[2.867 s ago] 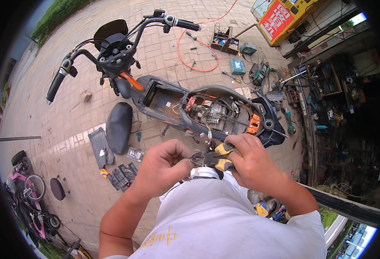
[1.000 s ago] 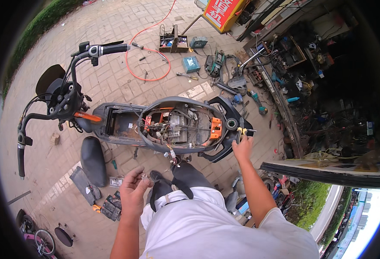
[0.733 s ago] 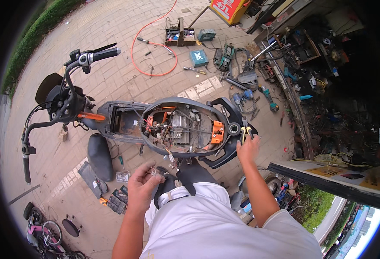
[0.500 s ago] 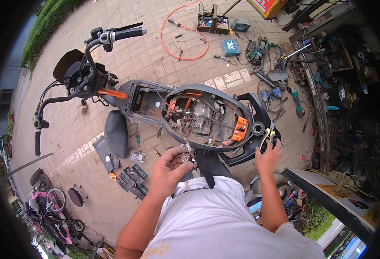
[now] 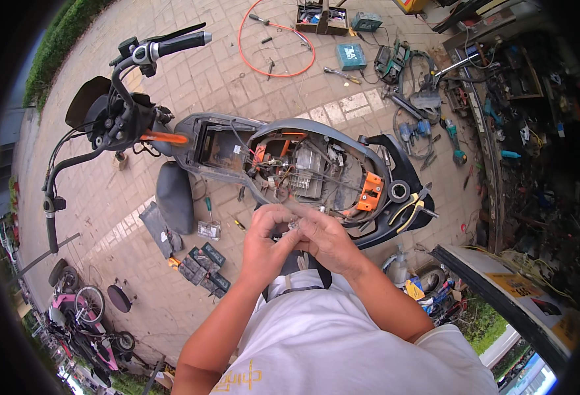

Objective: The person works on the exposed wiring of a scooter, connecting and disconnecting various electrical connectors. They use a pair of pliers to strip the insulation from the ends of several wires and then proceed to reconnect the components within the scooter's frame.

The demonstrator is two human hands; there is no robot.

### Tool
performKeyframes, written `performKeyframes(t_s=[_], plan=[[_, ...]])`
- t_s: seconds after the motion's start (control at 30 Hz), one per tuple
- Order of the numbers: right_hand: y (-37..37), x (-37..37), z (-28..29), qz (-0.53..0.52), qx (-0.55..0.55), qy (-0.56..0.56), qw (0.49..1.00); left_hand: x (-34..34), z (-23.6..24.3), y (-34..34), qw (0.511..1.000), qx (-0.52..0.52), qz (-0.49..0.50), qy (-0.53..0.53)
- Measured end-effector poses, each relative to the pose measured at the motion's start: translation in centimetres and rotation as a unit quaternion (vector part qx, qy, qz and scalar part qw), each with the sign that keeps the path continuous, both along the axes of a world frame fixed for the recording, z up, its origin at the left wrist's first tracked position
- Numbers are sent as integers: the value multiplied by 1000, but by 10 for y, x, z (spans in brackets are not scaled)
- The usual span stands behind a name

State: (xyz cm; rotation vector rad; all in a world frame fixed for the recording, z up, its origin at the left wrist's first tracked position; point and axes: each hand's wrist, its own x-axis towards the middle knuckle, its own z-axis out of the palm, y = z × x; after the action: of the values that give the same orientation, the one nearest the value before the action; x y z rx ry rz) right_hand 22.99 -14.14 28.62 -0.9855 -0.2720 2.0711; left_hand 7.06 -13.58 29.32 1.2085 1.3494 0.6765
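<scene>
Both hands meet in front of my waist, at the near side of the stripped scooter (image 5: 201,164). My left hand (image 5: 268,232) pinches a small pale wire connector (image 5: 293,225) between thumb and fingers. My right hand (image 5: 329,238) closes on the same connector from the other side; the fingers hide most of it and its wires. Just beyond lies the scooter's open body, with a finned metal controller (image 5: 308,172), loose wiring (image 5: 270,176) and an orange bracket (image 5: 370,191). Pliers with yellow-and-black handles (image 5: 410,209) rest on the black rear rack (image 5: 395,155).
The removed seat (image 5: 174,197) lies left of the scooter, near several dark battery blocks (image 5: 201,270) and a screwdriver (image 5: 209,208). An orange hose (image 5: 242,56), a toolbox (image 5: 323,26) and a teal box (image 5: 351,57) are on the far paving. Power tools (image 5: 416,131) lie at the right.
My right hand has let go of the pliers on the rear rack and moved left to join my left hand at the connector. The view has shifted slightly.
</scene>
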Motion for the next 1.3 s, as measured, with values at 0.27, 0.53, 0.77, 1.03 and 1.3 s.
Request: performKeyframes(t_s=[0.27,0.53,0.77,1.03,1.3], plan=[[45,-8,-37,-74,8,-262,962,-43,-42,33,888,-247,30,-387],[111,-32,-143,-129,-72,-491,859,-32,-35,85,937,-168,15,-305],[162,-61,-59,-281,-133,55,949,-100,-112,81,865,207,-304,341],[140,-99,-126,-149,175,-533,814,-41,-117,138,803,-390,136,-431],[72,-5,-175,-53,-62,-395,915,-102,-154,157,970,-226,36,-79]])
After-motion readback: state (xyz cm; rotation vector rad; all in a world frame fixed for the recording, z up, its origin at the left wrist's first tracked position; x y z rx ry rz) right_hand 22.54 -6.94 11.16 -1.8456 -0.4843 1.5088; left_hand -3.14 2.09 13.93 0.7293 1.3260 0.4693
